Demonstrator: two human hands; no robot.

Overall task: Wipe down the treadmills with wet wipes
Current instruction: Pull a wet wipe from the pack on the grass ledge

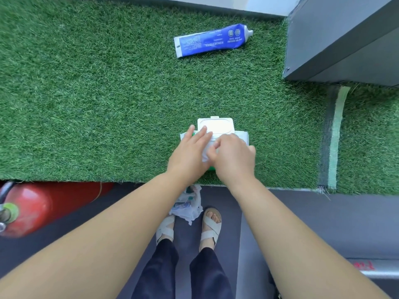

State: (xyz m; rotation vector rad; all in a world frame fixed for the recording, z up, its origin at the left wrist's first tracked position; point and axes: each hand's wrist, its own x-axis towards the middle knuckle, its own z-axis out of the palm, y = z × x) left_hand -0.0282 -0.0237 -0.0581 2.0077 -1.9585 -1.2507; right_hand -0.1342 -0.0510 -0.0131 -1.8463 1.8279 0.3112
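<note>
Here's the wet wipes pack [242, 135], dead centre on the artificial turf [97, 104], its flip lid [216, 125] thrown open toward 12 o'clock. The left hand [190, 152] lies flat on the pack's 9 o'clock side, fingers straight, pinning it down. The right hand [234, 160] is curled at the opening, pinching a white wipe [206, 152].

The danger now is that a sharp tug drags out a chain of sheets. If the left hand eases off, the whole light pack probably lifts with the wipe. A thin wet sheet could also tear at the pinch. If the lid is left open, the rest dry out.

The blue tube [212, 41] at 12 o'clock is well clear. The plastic bag [186, 203] at 6 o'clock sits by the feet, a possible snag when stepping away.
</note>
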